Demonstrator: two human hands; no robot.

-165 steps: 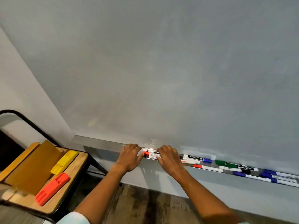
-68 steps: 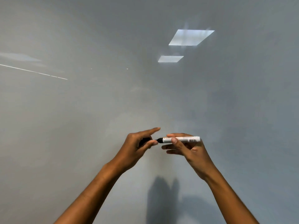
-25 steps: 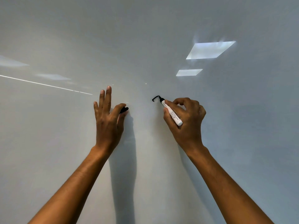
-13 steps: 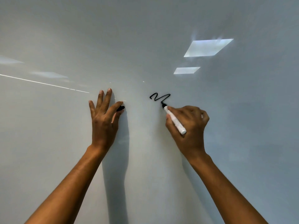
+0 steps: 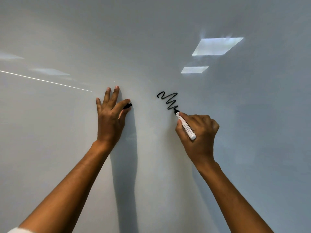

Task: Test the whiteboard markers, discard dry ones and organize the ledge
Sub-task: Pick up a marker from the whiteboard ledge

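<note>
Head view: right hand [image 5: 198,130] grasps white-barrelled black marker [image 5: 185,125], tip on glossy whiteboard [image 5: 235,148]; black squiggle [image 5: 168,100] has lengthened, so ink flows. Left of squiggle, left hand [image 5: 110,118] pinches black cap [image 5: 127,105].

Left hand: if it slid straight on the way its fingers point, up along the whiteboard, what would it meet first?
Nothing, as far as this view shows. The left hand pinches the black cap and points up the bare whiteboard. The black squiggle lies off to its right, outside that line.
</note>
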